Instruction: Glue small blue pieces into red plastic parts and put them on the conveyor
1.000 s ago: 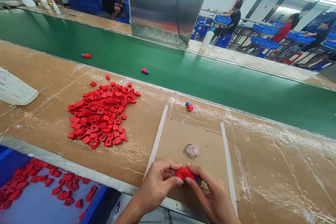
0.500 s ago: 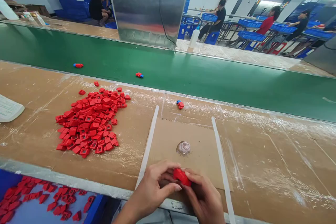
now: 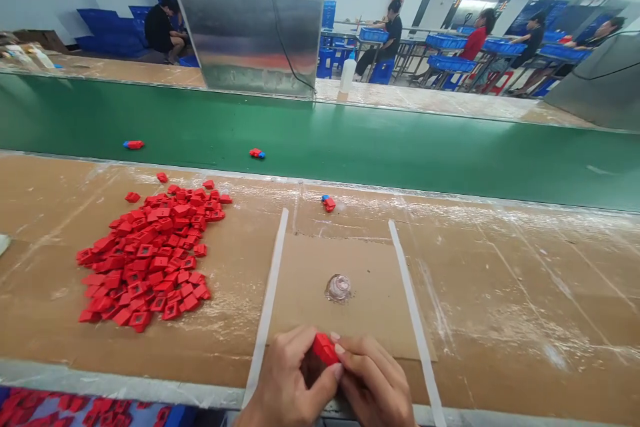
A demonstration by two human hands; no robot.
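The left hand (image 3: 285, 368) and right hand (image 3: 374, 380) pinch a red part (image 3: 325, 349) between their fingertips; a loosened grip could drop it onto the cardboard (image 3: 305, 287).

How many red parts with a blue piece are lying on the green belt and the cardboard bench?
3. One red-and-blue part lies on the green conveyor belt at left, another nearer the middle, a third on the cardboard bench. The red pile may hide more.
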